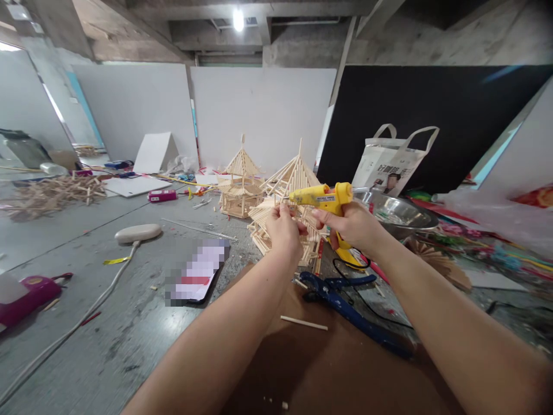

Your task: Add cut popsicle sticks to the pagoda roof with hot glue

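My right hand [352,227] is wrapped round the handle of a yellow hot glue gun [319,197], whose nozzle points left. Close to that nozzle, my left hand [285,227] pinches a short wooden stick, mostly hidden by the fingertips. Directly behind both hands stands a pavilion model [296,173] built of wooden sticks, with a pointed roof; my hands cover part of it. A second, similar stick pavilion [241,184] is farther back to the left.
Blue-handled pliers [341,302] and a loose wooden stick [303,323] lie on a brown board [276,369]. A phone [201,271] rests to the left, near a white corded device [138,233]. A metal bowl [401,210] and a white bag [384,164] stand right.
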`<action>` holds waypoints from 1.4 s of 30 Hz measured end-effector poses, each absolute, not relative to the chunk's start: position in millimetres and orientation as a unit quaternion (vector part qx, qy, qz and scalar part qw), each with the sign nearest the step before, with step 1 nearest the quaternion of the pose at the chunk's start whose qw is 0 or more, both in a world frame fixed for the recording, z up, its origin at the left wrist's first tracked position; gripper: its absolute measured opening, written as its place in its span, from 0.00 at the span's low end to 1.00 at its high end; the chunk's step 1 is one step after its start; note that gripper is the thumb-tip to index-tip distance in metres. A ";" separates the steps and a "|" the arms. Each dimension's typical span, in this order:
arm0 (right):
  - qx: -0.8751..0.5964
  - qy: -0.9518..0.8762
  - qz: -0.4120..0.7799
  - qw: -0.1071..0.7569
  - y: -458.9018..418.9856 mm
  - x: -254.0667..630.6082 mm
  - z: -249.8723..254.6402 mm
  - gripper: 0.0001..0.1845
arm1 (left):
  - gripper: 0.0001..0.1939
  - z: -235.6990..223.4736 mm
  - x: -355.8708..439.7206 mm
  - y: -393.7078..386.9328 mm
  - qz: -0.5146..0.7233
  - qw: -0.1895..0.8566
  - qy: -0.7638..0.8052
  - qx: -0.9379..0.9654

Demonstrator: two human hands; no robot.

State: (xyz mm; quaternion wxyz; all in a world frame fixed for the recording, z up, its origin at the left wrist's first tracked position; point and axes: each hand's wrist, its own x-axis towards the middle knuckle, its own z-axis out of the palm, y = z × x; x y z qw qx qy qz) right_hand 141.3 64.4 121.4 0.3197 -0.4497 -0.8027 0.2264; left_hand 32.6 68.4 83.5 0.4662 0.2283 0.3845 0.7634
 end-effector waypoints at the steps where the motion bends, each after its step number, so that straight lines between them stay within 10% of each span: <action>1: -0.451 -0.801 0.231 0.319 64.6 141.4 121.2 0.13 | 0.06 83.3 32.7 68.2 0.763 0.468 0.383 0.229; 42: -0.446 -0.765 0.298 0.356 58.2 141.9 122.2 0.11 | 0.07 80.1 31.3 71.2 0.764 0.477 0.368 0.232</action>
